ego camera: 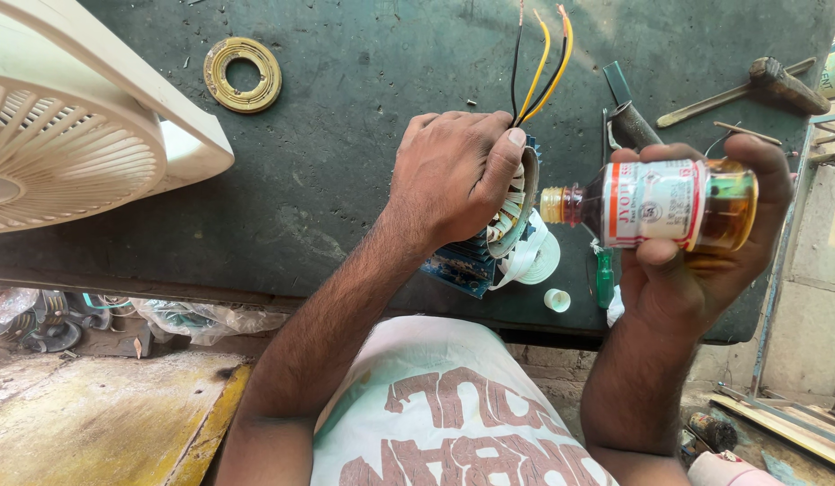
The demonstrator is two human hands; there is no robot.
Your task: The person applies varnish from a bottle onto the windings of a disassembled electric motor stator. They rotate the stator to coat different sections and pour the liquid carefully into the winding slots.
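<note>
My left hand (453, 171) grips a motor stator (489, 243) with blue laminations and wound coils, tilted on the dark workbench (345, 135). Black, yellow and orange wires (542, 63) rise from the stator past my fingers. My right hand (705, 243) holds a small bottle (660, 205) of amber liquid on its side, with the uncapped mouth pointing at the stator's coils. A small white cap (556, 300) lies on the bench just below, next to a roll of white tape (536, 256).
A cream plastic fan grille (76, 135) covers the bench's left end. A brass ring (243, 74) lies at the back. A green-handled screwdriver (605, 279), a hammer (768, 81) and metal tools sit at the right. Junk lies on the floor below left.
</note>
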